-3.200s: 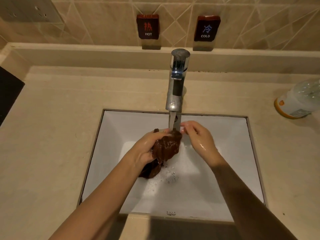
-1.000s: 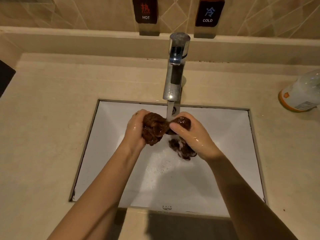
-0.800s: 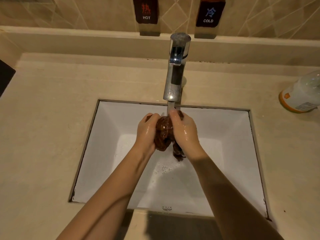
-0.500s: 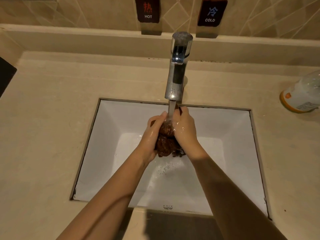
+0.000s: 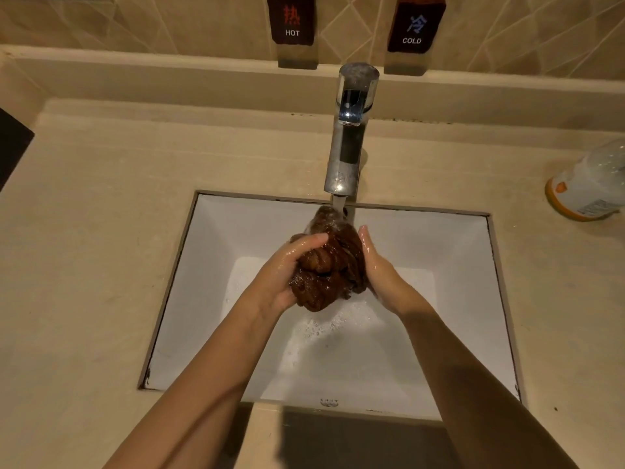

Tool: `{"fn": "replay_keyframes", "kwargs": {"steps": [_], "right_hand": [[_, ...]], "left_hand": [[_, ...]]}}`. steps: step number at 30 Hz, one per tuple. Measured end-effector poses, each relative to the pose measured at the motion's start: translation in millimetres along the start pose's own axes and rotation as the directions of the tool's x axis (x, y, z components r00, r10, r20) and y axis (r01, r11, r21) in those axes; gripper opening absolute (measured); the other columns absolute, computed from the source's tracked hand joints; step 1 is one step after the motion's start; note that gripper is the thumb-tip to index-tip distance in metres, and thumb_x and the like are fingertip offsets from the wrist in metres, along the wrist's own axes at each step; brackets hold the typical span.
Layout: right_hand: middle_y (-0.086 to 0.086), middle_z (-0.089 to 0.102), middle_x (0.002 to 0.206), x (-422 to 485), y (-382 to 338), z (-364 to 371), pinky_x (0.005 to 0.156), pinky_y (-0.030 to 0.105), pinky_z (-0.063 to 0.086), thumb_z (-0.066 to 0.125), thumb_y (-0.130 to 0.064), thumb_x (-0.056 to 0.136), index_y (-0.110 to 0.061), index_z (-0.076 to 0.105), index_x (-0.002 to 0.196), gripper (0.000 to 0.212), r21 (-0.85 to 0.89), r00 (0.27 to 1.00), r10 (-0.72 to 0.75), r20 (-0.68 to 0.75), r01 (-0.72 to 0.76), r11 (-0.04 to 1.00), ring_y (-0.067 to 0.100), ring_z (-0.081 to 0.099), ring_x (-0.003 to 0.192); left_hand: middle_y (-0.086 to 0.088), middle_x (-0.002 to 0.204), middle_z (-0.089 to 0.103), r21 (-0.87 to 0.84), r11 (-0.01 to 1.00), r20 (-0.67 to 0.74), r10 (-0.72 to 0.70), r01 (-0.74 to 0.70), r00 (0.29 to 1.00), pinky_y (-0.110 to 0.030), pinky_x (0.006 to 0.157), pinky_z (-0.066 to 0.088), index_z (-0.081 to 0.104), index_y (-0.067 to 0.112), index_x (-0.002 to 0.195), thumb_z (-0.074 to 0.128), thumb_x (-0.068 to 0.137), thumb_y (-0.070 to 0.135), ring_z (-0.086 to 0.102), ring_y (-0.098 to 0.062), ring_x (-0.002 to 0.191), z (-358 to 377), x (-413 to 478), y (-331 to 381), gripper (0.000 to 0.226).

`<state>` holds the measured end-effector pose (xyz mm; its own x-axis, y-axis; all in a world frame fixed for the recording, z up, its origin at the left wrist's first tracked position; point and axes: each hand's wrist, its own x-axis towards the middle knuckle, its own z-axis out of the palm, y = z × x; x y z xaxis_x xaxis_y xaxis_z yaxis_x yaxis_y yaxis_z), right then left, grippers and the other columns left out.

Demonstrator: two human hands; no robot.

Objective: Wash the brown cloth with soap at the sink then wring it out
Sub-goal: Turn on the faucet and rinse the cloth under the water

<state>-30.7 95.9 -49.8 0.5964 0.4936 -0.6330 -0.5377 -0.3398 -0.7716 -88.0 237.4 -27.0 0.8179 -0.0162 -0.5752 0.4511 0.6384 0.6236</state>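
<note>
We are in the washing and rinsing step. The brown cloth [image 5: 329, 265] is bunched into a wet ball in the middle of the frame, over the sink [image 5: 449, 252]. Our left hand [image 5: 284, 272] curls its fingers over the left side of the ball and squeezes it. Our right hand [image 5: 375, 262] lies flat against the right side with its fingers straight, so its grip is pressing, not wrapping. The two hands press the cloth between them.

Water runs from the tap [image 5: 345, 157] and lands on the top of the cloth. White bubbles [image 5: 324, 324] lie in the sink under the cloth, so we think the soap is already in it.

We think the next move is to keep rubbing until the soap is out. Then each hand must hold one end of the cloth and twist hard to wring it. The cloth is slippery and heavy with water, so we need a tight hold.

The tabletop [image 5: 94, 231] around the sink is smooth, pale stone. On the tiled wall at the top of the frame we see a HOT sign [image 5: 292, 20] and a COLD sign [image 5: 414, 23]. A bottle [image 5: 588, 187] lies at the right edge of the frame, well apart from the sink. The room is dim and yellowish.
</note>
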Motion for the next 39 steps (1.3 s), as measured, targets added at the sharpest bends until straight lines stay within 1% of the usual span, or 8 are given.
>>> {"fn": "replay_keyframes", "kwargs": {"steps": [3,7,10,17,24,29,32,39], "right_hand": [[0.012,0.067,0.113,-10,12,-12,0.097,0.036,0.046,0.025,-0.073,0.078,-0.019,0.063,0.117,0.076,-0.143,0.995,-0.064,0.079,0.075,0.987,0.019,0.065,0.104],[0.002,0.064,0.101,-18,5,-31,0.066,0.020,0.049,0.057,-0.031,0.089,-0.030,0.053,0.125,0.035,-0.112,0.962,-0.272,0.028,0.273,0.955,0.006,0.062,0.067],[-0.001,0.064,0.098,-23,-12,-18,0.061,0.018,0.047,0.056,-0.025,0.091,-0.021,0.060,0.117,0.026,-0.186,0.927,-0.373,-0.022,0.363,0.913,0.004,0.059,0.070],[-0.006,0.059,0.077,-1,-48,16,0.059,0.020,0.040,0.039,-0.037,0.096,-0.020,0.060,0.082,0.030,-0.171,0.862,-0.292,-0.415,0.242,0.955,0.004,0.052,0.071],[-0.010,0.057,0.099,-4,-29,18,0.075,0.012,0.041,0.043,-0.038,0.095,-0.034,0.049,0.112,0.019,-0.230,0.911,-0.391,-0.128,0.357,0.906,-0.004,0.053,0.090],[-0.006,0.065,0.113,-4,-24,26,0.093,0.028,0.050,0.059,-0.039,0.086,-0.036,0.063,0.108,0.023,0.016,0.917,-0.369,-0.152,0.376,0.927,0.010,0.060,0.107],[0.004,0.069,0.110,-3,-27,33,0.092,0.037,0.052,0.063,-0.036,0.085,-0.021,0.067,0.108,0.027,0.243,0.921,-0.313,-0.233,0.367,0.898,0.019,0.064,0.105],[0.002,0.068,0.076,3,-39,40,0.080,0.040,0.055,0.052,-0.051,0.088,-0.021,0.066,0.082,0.034,0.487,0.929,-0.066,-0.363,0.250,0.837,0.022,0.067,0.083]], "left_hand": [[-0.006,0.068,0.073,0.017,0.999,-0.017,0.038,-0.038,0.999,-0.030,0.063,0.058,0.075,0.016,0.056,0.054,0.089,0.014,0.071,-0.018,0.065,-13,3,5,0.039],[-0.013,0.086,0.073,0.129,0.989,-0.060,0.085,-0.076,0.995,-0.034,0.075,0.056,0.077,0.014,0.081,0.063,0.082,0.018,0.069,-0.026,0.080,-31,2,11,0.014],[-0.017,0.092,0.070,0.249,0.968,-0.088,0.065,-0.042,0.994,-0.031,0.067,0.056,0.067,0.009,0.099,0.063,0.083,0.015,0.067,-0.027,0.082,-31,5,5,0.018],[-0.014,0.068,0.061,0.262,0.963,-0.089,0.094,-0.068,0.992,-0.031,0.058,0.051,0.065,0.004,0.077,0.063,0.070,0.009,0.059,-0.028,0.064,-6,11,-5,0.009],[-0.017,0.079,0.070,0.413,0.911,-0.122,0.072,-0.015,0.990,-0.038,0.071,0.054,0.068,0.004,0.087,0.065,0.073,0.025,0.067,-0.028,0.075,-7,5,-7,0.025],[-0.012,0.095,0.072,0.311,0.946,-0.245,0.167,-0.086,0.955,-0.043,0.081,0.056,0.068,0.022,0.094,0.049,0.093,0.044,0.069,-0.028,0.090,12,5,-18,0.029],[0.002,0.096,0.069,0.503,0.849,-0.310,0.352,-0.161,0.883,-0.036,0.086,0.054,0.062,0.037,0.088,0.039,0.090,0.063,0.066,-0.017,0.095,21,5,-20,0.034],[0.012,0.079,0.062,0.733,0.628,-0.299,0.642,-0.262,0.706,-0.024,0.068,0.048,0.060,0.026,0.089,0.042,0.097,0.044,0.061,-0.006,0.078,30,6,-21,0.026]]}}
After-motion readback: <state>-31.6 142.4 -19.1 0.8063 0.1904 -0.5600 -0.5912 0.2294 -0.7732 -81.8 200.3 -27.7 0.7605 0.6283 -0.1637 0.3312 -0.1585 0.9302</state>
